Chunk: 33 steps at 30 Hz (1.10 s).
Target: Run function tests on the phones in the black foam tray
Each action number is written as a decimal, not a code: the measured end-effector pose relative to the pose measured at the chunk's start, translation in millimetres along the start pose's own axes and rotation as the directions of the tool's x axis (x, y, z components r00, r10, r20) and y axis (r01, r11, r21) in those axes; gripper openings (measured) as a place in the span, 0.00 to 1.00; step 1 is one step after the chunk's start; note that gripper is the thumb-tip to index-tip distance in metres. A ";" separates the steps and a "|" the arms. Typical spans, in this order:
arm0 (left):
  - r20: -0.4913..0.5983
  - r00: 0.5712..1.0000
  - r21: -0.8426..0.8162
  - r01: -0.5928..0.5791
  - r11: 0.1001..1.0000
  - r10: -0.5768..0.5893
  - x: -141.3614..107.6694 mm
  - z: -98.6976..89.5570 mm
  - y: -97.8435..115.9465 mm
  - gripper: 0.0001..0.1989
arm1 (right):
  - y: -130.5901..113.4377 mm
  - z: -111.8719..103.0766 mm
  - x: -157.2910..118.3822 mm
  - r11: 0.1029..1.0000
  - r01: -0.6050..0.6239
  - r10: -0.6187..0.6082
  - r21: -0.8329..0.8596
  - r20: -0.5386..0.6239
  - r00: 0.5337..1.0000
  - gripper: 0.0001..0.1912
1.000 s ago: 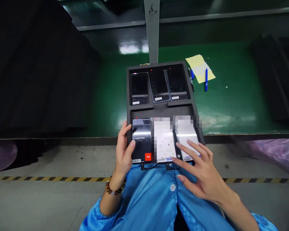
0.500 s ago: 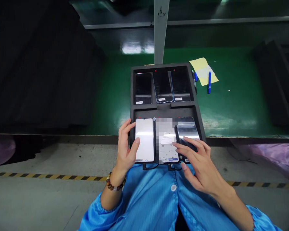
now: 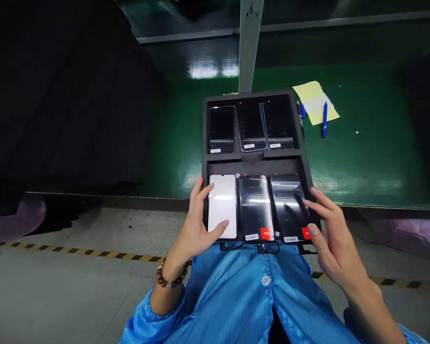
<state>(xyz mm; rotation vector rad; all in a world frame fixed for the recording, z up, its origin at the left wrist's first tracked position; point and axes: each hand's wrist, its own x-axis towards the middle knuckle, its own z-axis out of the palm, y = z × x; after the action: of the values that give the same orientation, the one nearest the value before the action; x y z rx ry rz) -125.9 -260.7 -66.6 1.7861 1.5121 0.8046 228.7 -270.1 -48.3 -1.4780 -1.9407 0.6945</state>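
A black foam tray holds two rows of smartphones and juts over the table's front edge. My left hand is open at the front left smartphone, whose screen is lit white; the thumb lies over its lower screen and a fingertip over its upper left edge. The front middle smartphone has a dark screen with a red square at its lower right. By the front right smartphone, also dark with a red square, my right hand is open, its thumb and fingers spread around the right edge.
Three dark smartphones lie in the tray's back row. On the green table are yellow paper, a blue pen and a dark marker. Short black cables stick out at the tray's front. A grey post stands behind.
My right hand has moved right, from the middle smartphone to the right one's outer edge. The middle screen went from a light page to dark with a red square. My left thumb shifted further over its screen.
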 end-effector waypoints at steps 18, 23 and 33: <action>0.080 0.997 0.060 -0.024 0.998 0.019 -2.6 -0.3 7.4 0.46 | 19.1 -2.6 -16.2 0.990 -0.119 0.120 0.072 -0.021 0.993 0.25; 0.087 0.995 0.081 -0.050 0.995 0.043 -2.8 -0.6 10.5 0.47 | 16.5 2.1 -7.2 0.992 -0.107 0.109 0.072 -0.022 0.994 0.24; 0.114 0.991 0.062 -0.072 0.996 0.064 -6.2 -1.4 11.0 0.48 | 23.1 8.2 3.6 0.982 -0.130 0.135 0.140 -0.026 0.991 0.27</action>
<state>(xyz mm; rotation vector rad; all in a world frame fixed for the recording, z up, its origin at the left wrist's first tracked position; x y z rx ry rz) -121.4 -268.1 -57.3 1.9072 1.4266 0.6824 237.2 -261.4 -69.9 -1.5326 -1.7427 0.8389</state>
